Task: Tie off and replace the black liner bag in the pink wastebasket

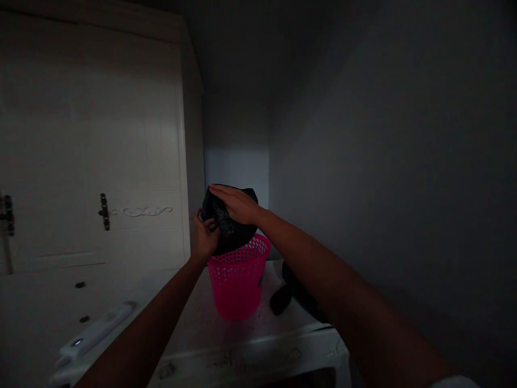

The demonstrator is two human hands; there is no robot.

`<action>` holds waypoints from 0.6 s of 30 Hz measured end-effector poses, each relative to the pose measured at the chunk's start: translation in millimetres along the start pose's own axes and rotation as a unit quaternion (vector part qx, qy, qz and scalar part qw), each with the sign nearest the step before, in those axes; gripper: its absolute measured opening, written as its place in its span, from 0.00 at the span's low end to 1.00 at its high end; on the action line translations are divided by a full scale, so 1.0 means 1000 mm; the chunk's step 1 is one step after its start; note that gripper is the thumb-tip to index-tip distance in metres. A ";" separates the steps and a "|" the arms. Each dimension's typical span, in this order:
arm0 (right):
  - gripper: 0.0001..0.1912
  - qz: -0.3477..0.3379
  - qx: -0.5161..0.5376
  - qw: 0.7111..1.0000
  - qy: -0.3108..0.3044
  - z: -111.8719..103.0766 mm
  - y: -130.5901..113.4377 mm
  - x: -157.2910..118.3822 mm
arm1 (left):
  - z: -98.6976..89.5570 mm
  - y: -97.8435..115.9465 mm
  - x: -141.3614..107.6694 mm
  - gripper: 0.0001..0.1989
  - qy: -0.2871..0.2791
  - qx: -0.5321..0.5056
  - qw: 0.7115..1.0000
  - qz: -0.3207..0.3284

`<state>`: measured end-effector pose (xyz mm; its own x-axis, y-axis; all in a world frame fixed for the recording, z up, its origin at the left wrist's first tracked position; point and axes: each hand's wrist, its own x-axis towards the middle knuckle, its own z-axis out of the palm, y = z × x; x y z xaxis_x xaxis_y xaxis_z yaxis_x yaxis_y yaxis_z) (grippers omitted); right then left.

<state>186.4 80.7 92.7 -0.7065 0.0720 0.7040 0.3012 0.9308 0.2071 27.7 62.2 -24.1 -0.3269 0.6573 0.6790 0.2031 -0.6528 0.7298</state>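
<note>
A black plastic bag (232, 237) is spread above a pink perforated plastic basket (238, 288), its lower part reaching the basket's rim. On the bag's left edge, my left hand (205, 237) is closed, fingers curled round the plastic. My right hand (238, 205) lies across the top of the bag, fingertips at its upper left edge, gripping it there. The right thumb is hidden from view. The basket stands upright on a white tabletop (197, 318).
A white cabinet (141, 134) with dark handles stands at the left. Dark objects (301, 293) lie right of the basket, partly behind my right forearm. At the lower left is a long pale object (97, 331). A grey wall (383, 161) rises at the right. The room is dim.
</note>
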 end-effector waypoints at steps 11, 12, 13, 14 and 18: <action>0.30 0.035 -0.152 0.987 -0.030 -0.050 -0.005 -0.051 | -0.058 0.047 0.000 0.21 0.077 0.450 0.879 0.141; 0.27 0.100 -0.169 0.980 -0.045 -0.051 0.005 -0.069 | -0.069 0.046 0.001 0.21 0.081 0.487 0.861 0.121; 0.24 0.171 -0.181 0.966 -0.072 -0.050 0.015 -0.090 | -0.081 0.042 0.002 0.22 0.087 0.519 0.845 0.095; 0.20 0.241 -0.184 0.946 -0.113 -0.048 0.023 -0.113 | -0.093 0.036 0.004 0.22 0.092 0.543 0.833 0.061; 0.24 0.406 -0.134 0.858 -0.283 -0.021 0.035 -0.217 | -0.143 -0.008 0.005 0.10 0.053 0.599 0.789 -0.124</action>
<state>363.8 89.9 -38.4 -0.3685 0.8917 0.2627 0.9249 0.3802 0.0067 -107.4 16.9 -38.0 -0.5567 0.6320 0.5391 0.8267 0.3582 0.4339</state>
